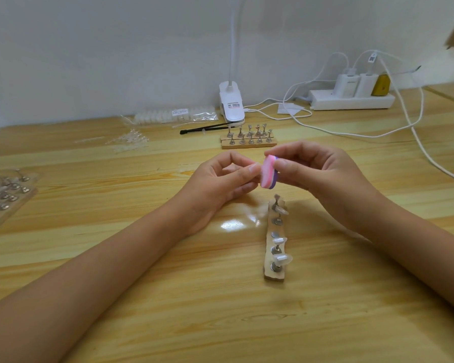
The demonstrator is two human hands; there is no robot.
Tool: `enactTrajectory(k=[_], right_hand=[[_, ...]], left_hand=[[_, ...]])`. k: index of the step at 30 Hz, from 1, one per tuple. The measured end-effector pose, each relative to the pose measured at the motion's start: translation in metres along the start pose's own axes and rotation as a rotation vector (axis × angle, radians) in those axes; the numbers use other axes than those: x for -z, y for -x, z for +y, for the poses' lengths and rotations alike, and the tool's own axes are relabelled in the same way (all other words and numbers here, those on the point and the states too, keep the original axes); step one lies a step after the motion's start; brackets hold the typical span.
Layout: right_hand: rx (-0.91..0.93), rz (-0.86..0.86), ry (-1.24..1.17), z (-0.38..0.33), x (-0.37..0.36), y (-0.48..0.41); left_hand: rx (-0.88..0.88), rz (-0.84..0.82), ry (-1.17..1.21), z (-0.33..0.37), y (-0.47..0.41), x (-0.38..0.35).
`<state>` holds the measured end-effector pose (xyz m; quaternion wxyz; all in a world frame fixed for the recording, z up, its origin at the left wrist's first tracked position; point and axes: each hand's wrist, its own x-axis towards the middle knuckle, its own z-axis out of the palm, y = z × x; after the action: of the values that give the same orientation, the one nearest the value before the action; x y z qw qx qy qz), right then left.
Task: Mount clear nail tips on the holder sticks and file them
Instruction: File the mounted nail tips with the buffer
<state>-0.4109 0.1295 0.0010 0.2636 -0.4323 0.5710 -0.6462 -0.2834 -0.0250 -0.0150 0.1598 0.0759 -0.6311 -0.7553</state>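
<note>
Pink filing block, upright, hovers just beyond the holder strip; right hand pinches it, left hand pinches something hidden against its face.

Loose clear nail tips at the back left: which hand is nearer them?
Left. The left hand is to the right of the loose clear nail tips and closer to the camera; the right hand, pinching the pink buffer block, is farther right still.

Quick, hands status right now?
Left hand: fingers curled at the file block; whether it pinches anything cannot be told.
Right hand: pinches the file block.
</note>
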Motion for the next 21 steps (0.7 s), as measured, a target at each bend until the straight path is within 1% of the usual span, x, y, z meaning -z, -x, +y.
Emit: enactTrajectory(k=[2, 4, 7, 9, 16, 19, 21], right_hand=[[0.009, 0.060, -0.037, 0.000, -0.001, -0.001], [-0.002, 0.078, -0.061, -0.001, -0.002, -0.001], [-0.022, -0.012, -0.022, 0.000, -0.006, 0.004], [-0.023, -0.034, -0.015, 0.001, -0.009, 0.005], [0.029, 0.202, -0.142, 0.001, -0.001, -0.001], [0.047, 0.224, -0.153, 0.002, 0.002, -0.003], [0.033, 0.191, -0.163, 0.001, 0.004, -0.003]], left_hand=[[-0.004, 0.012, -0.013, 0.000, 0.000, 0.000], [-0.004, 0.014, -0.024, 0.000, 0.000, 0.000], [-0.005, 0.006, -0.002, 0.001, 0.000, 0.000], [-0.001, 0.013, 0.019, 0.001, 0.000, 0.001], [0.022, 0.035, 0.058, 0.001, -0.002, 0.001], [0.027, 0.038, 0.051, 0.002, -0.001, 0.000], [0.027, 0.045, 0.050, 0.002, -0.002, 0.000]])
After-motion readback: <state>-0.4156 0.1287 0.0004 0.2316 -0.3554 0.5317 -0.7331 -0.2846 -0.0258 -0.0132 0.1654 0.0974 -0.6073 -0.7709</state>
